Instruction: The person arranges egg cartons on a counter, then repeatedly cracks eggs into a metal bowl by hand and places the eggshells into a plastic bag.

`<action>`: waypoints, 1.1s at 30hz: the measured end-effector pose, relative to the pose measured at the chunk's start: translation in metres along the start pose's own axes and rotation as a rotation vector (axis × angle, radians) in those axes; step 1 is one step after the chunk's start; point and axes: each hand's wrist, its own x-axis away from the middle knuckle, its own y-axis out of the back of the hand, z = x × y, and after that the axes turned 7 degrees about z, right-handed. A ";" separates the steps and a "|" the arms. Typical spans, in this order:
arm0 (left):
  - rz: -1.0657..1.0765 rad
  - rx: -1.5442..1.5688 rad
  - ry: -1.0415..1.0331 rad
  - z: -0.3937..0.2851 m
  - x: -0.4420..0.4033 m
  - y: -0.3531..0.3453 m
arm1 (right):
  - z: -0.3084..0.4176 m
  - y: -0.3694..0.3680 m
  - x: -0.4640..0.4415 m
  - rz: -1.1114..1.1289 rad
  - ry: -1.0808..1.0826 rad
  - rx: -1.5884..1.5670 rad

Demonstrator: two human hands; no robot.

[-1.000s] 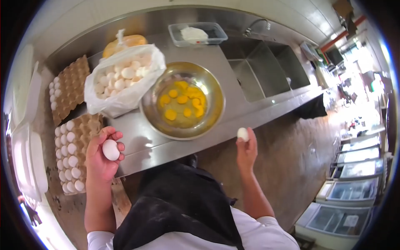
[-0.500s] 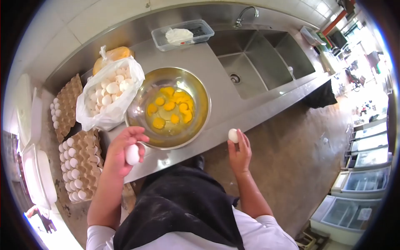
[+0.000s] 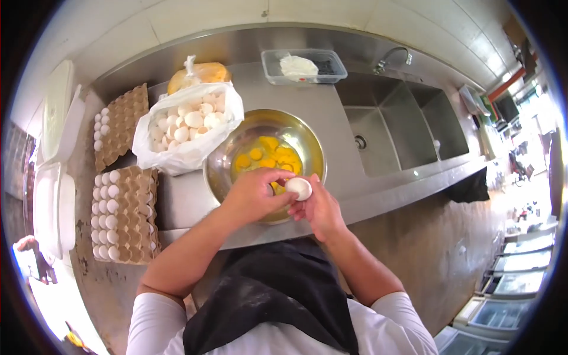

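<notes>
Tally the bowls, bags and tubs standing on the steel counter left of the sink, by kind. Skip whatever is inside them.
Metal bowl: 1
Bags: 2 (open white bag, tied bag)
Clear tub: 1
Total: 4

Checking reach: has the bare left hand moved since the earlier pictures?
Yes: the left hand moved rightward, toward the rectangular steel sink, now over the round steel bowl.

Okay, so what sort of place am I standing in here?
Most likely a commercial kitchen or bakery. The long steel counter has a built-in sink, cardboard trays of eggs stand beside it, and a big metal bowl holds many yolks.
</notes>
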 end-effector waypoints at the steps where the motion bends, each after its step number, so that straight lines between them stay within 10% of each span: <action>1: -0.011 0.006 0.009 0.000 0.000 0.000 | 0.000 -0.002 -0.004 -0.013 -0.018 0.017; 20: -0.165 0.127 0.184 0.038 -0.011 -0.002 | 0.005 0.014 -0.061 0.023 -0.115 0.423; 23: -0.142 -0.038 0.221 0.039 -0.010 0.011 | 0.006 0.024 -0.071 0.065 0.056 0.704; 25: -0.213 -0.080 0.212 0.035 -0.008 0.021 | 0.022 0.025 -0.073 -0.170 0.684 1.499; 33: -0.420 0.502 0.361 0.044 0.042 0.062 | 0.038 0.027 -0.077 0.022 -0.048 0.731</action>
